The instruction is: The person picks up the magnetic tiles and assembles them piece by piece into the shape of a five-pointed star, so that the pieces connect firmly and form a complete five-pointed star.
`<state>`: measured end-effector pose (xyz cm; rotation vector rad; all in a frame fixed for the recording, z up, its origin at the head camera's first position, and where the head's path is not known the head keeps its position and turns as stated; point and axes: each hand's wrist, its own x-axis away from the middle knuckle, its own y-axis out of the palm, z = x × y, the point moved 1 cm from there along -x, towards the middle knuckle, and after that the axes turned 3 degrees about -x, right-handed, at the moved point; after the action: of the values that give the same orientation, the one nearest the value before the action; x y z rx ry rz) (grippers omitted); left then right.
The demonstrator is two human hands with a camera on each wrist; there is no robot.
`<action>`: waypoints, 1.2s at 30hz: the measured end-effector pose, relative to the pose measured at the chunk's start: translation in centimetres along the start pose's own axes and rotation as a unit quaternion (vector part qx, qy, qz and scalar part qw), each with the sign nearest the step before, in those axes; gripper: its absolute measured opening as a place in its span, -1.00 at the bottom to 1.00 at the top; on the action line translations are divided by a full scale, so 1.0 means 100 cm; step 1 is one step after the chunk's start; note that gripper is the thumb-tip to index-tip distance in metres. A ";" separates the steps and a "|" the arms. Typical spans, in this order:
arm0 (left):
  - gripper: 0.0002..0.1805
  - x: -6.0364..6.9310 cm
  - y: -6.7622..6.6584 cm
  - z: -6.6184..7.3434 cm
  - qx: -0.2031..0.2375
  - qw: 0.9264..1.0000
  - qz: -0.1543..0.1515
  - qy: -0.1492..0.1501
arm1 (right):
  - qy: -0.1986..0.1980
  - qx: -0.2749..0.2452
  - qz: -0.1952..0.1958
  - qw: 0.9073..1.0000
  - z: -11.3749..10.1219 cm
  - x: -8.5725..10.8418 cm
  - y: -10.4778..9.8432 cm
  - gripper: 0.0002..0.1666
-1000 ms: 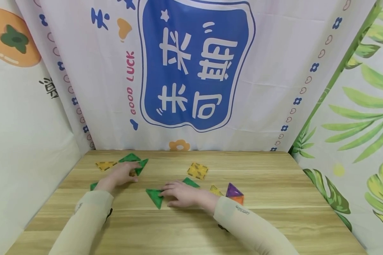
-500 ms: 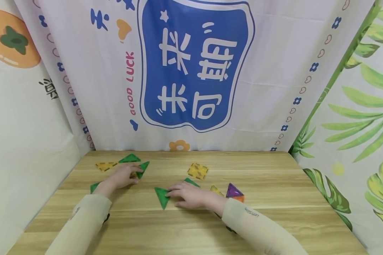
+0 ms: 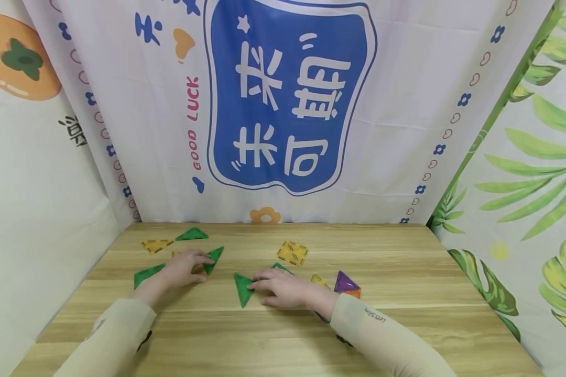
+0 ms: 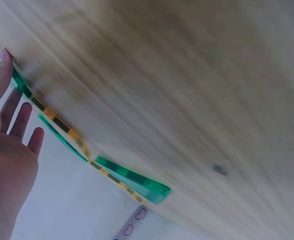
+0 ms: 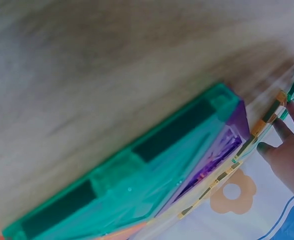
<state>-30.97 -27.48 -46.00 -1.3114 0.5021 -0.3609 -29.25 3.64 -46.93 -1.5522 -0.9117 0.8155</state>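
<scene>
My left hand (image 3: 184, 272) lies palm down at the left, its fingertips on a green triangular tile (image 3: 214, 257). In the left wrist view the fingers of that hand (image 4: 7, 155) are extended, one on a green tile (image 4: 19, 82). Near the middle, my right hand (image 3: 283, 289) touches the right edge of another green triangle (image 3: 242, 288), its thumb apart from the tile. The right wrist view shows this hand (image 5: 292, 155) with spread fingers at the far right; its own tile is barely visible there.
Behind the left hand lie a yellow triangle (image 3: 157, 245) and a green one (image 3: 192, 234); another green tile (image 3: 147, 274) lies left of its wrist. A yellow square (image 3: 292, 253) is behind the right hand. Purple (image 3: 346, 281) and orange (image 3: 352, 294) tiles sit right of it.
The left hand and its green triangle have shifted slightly towards the near edge, uncovering more of the tiles around it. The right hand and its green triangle have slid to the right.
</scene>
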 end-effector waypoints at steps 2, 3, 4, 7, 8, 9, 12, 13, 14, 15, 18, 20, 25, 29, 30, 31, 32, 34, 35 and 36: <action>-0.52 0.002 0.001 0.002 0.002 1.000 -0.004 0.007 | 0.000 0.003 0.002 1.000 0.001 0.000 0.000 -0.44; -0.52 0.002 0.002 0.003 0.004 1.000 -0.007 0.009 | -0.001 0.005 0.002 1.000 0.001 0.000 0.001 -0.44; -0.52 0.003 0.002 0.005 0.007 1.000 -0.011 0.011 | -0.001 0.007 0.002 1.000 0.001 0.000 0.001 -0.44; -0.51 0.004 0.004 0.009 0.020 0.999 -0.021 0.021 | 0.004 0.008 -0.002 1.000 0.000 0.000 0.000 -0.43; -0.51 0.003 0.004 0.010 0.024 0.999 -0.024 0.025 | 0.006 0.008 -0.004 1.000 0.000 0.000 0.000 -0.43; -0.51 0.003 0.005 0.011 0.028 0.999 -0.027 0.028 | 0.009 0.008 -0.006 1.000 -0.001 0.001 -0.001 -0.43; -0.54 0.002 0.005 0.014 0.042 0.998 -0.027 0.030 | 0.014 0.007 -0.011 1.000 -0.002 0.001 -0.002 -0.42; -0.55 0.001 0.005 0.014 0.047 0.998 -0.024 0.028 | 0.015 0.008 -0.011 1.000 -0.003 0.001 -0.002 -0.42; -0.56 0.000 0.005 0.014 0.052 0.998 -0.019 0.023 | 0.015 0.006 -0.012 1.000 -0.003 0.001 -0.002 -0.41; -0.57 -0.001 0.004 0.014 0.055 0.998 -0.011 0.017 | 0.015 0.005 -0.011 1.000 -0.003 0.001 -0.002 -0.41; -0.56 -0.007 0.004 0.012 0.057 0.998 0.015 0.006 | 0.015 0.001 -0.011 1.000 -0.004 0.001 -0.001 -0.40; -0.54 -0.010 0.005 0.010 0.047 0.999 0.024 0.001 | 0.015 -0.001 -0.011 1.000 -0.004 0.001 0.000 -0.40; -0.51 -0.014 0.008 0.006 0.026 1.000 0.003 -0.013 | 0.015 0.003 -0.010 1.000 -0.003 0.001 0.001 -0.40; -0.50 -0.014 0.008 0.009 0.022 1.000 -0.013 -0.018 | 0.015 0.006 -0.008 1.000 -0.003 0.002 0.000 -0.40; -0.50 -0.014 0.008 0.010 0.021 1.000 -0.013 -0.019 | 0.016 0.007 -0.007 1.000 -0.003 0.003 0.000 -0.40; -0.50 -0.014 0.008 0.011 0.021 1.000 -0.012 -0.020 | 0.018 0.008 -0.007 1.000 -0.003 0.003 0.000 -0.40; -0.49 -0.013 0.009 0.013 0.019 1.000 -0.010 -0.020 | 0.019 0.008 -0.008 1.000 -0.004 0.003 -0.001 -0.40; -0.49 -0.013 0.010 0.015 0.016 1.000 -0.007 -0.026 | 0.020 0.012 -0.008 1.000 -0.004 0.003 -0.001 -0.39; -0.49 -0.012 0.011 0.017 0.015 0.999 -0.006 -0.028 | 0.020 0.014 -0.008 1.000 -0.004 0.003 -0.001 -0.39; -0.49 -0.011 0.012 0.019 0.015 1.000 -0.004 -0.027 | 0.021 0.015 -0.009 1.000 -0.005 0.003 -0.001 -0.39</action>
<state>-30.93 -25.10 -46.67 -1.2911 0.4448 -0.3377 -28.72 3.72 -46.79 -1.5266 -0.8786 0.7775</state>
